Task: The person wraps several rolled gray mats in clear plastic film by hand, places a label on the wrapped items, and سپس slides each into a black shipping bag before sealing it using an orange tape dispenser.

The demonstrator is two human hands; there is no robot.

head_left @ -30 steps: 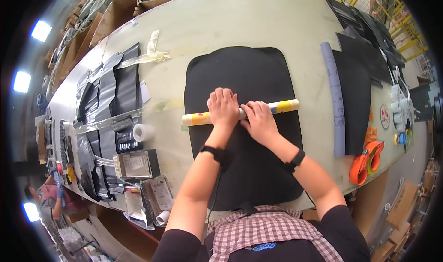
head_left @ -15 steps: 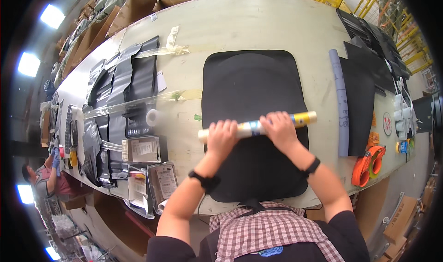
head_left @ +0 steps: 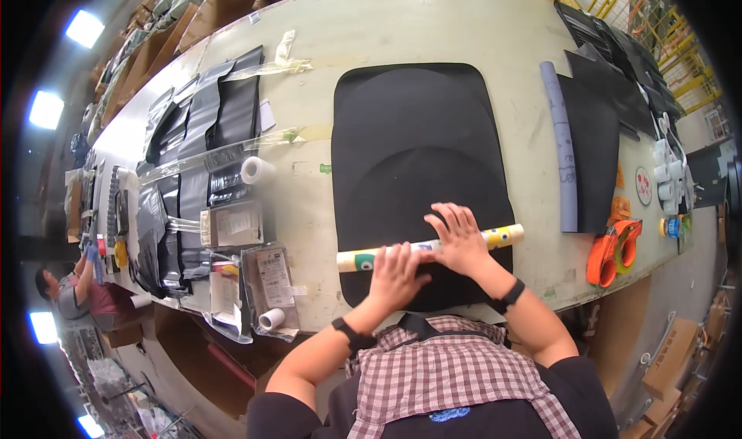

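On the table [head_left: 301,207], my left hand [head_left: 397,278] and right hand [head_left: 461,246] lie open across the roll [head_left: 355,261] on the mat [head_left: 417,114]. I should press both sides evenly.

The tube [head_left: 504,236] has moved down the mat [head_left: 417,118] to the frame's lower centre; the right hand's [head_left: 465,247] fingers have spread.

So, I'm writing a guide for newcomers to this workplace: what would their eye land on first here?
Probably the large black sheet with rounded corners, in the middle of the pale table. Across its near part lies a colourful patterned roll, with the left hand and right hand on it. Bright orange rings stand out at the table's right edge.
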